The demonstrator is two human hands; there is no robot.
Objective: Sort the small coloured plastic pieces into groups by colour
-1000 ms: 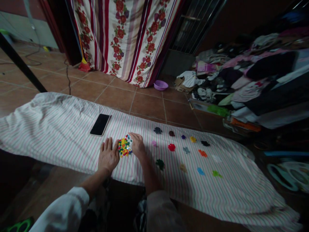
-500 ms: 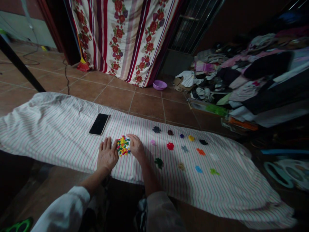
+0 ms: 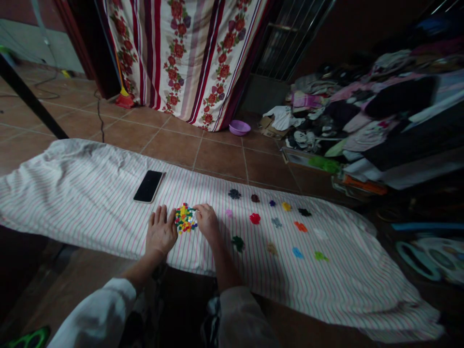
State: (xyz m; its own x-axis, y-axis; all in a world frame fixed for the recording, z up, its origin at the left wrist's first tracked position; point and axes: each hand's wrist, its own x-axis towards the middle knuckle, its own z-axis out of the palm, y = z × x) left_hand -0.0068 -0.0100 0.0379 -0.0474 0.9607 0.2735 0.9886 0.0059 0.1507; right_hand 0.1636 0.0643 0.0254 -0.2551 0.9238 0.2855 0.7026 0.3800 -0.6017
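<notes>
A pile of small mixed-colour plastic pieces point(image 3: 186, 219), in red, yellow, green, white and orange, lies on a striped cloth point(image 3: 105, 208). My left hand point(image 3: 160, 233) rests flat on the cloth at the pile's left side, fingers spread, thumb beside the pieces. On the other side, my right hand point(image 3: 208, 221) has its fingers curled together at the pile's right edge. Whatever its fingertips may hold is too small and dark to make out. To the right sit single-colour heaps, among them a red heap point(image 3: 254, 219), a dark green heap point(image 3: 238, 243) and a pink heap point(image 3: 229, 212).
Behind my left hand lies a phone point(image 3: 148, 186). More heaps spread rightward, including an orange heap point(image 3: 300, 226) and a lime green heap point(image 3: 321, 256). Beyond the cloth, a purple basin point(image 3: 239, 128) stands on the tiled floor before a flowered curtain point(image 3: 195, 58). Clothes point(image 3: 358, 106) are piled at right.
My right hand has shifted slightly right, its fingers now drawn in more tightly at the pile's edge. My left hand stays where it was.
</notes>
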